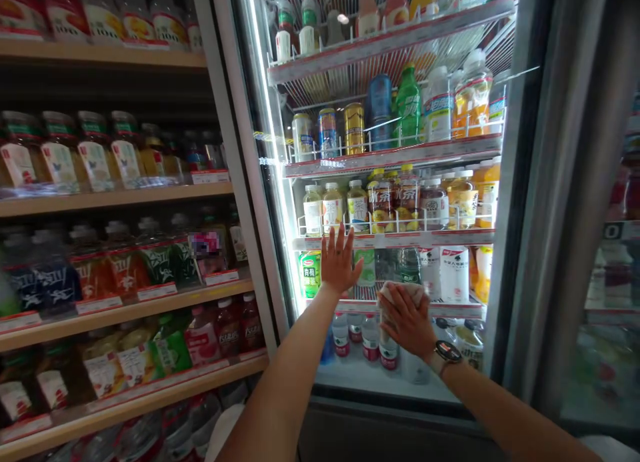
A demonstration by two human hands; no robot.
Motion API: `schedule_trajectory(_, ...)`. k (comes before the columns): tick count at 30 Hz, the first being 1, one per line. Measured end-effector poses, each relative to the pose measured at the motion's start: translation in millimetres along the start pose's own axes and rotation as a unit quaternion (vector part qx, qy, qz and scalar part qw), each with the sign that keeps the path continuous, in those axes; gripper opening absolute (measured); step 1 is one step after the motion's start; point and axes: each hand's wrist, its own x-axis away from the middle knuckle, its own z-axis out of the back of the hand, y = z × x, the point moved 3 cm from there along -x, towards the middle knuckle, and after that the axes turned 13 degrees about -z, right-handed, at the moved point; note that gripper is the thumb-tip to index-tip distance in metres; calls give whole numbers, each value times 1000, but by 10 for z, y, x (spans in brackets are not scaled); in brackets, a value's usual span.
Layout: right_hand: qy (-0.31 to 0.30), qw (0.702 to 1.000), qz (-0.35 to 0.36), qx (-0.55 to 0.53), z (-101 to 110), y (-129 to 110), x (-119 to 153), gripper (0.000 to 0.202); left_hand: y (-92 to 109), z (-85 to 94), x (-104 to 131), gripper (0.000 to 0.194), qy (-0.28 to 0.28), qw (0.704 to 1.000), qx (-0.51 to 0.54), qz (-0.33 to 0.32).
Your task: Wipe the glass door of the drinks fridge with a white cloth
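A glass fridge door (395, 379) fills the middle of the head view, with lit shelves of drinks behind it. My left hand (340, 262) is raised at the glass in front of the lower shelves, its fingers spread and nothing in them. Lower and to the right, my right hand (407, 315) presses a pale cloth (400, 289) against the pane. Part of the cloth sticks out above the fingers, while the rest is hidden under the palm. A dark round watch (447, 352) sits on my right wrist.
Wooden shelves (120, 199) with rows of bottles stand to the left, close to my left arm. The fridge's dark door frame (525, 202) runs down the right side, and another glass door (605, 355) is beyond it. Large bottles (180, 429) lie low at the left.
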Motion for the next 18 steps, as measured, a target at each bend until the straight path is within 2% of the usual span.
schedule_trajectory(3,14,1000,-13,2,78,-16,-209,53,5,3,3,77,0,1000,2,1)
schedule_trajectory(5,32,999,-16,1,186,-21,-558,54,5,7,5,76,-1,1000,5,4)
schedule_trajectory(9,83,995,-52,-11,446,0,-1446,60,2,16,10,74,-5,1000,4,6)
schedule_trajectory(12,118,989,-86,-22,537,4,-1844,63,-3,21,15,74,-2,1000,9,1)
schedule_trajectory(15,125,989,-83,-17,486,-25,-1814,64,-8,21,17,74,0,1000,20,0)
schedule_trajectory(18,101,994,-50,5,357,-56,-1493,62,-8,15,13,74,-7,1000,20,4)
